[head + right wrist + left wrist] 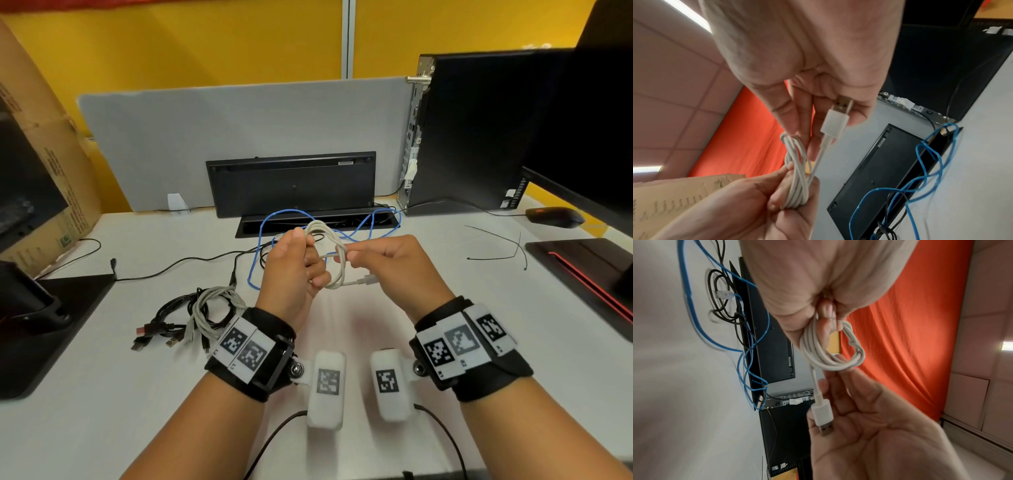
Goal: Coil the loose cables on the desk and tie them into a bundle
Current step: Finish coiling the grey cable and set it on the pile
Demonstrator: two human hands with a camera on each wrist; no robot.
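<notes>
Near the left edge of the white desk (394,308), a tied bundle of black and grey cables (191,317) is seen lying flat. Above the desk's middle, a coiled white USB cable (334,255) is gripped by the curled fingers of the left hand (294,270). Its far side is pinched by the right hand (400,265). A loose blue cable (342,226) lies behind, toward the far edge.

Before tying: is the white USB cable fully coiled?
Nearly: white USB cable looped in left hand, but its plug end hangs free by the right hand.
</notes>
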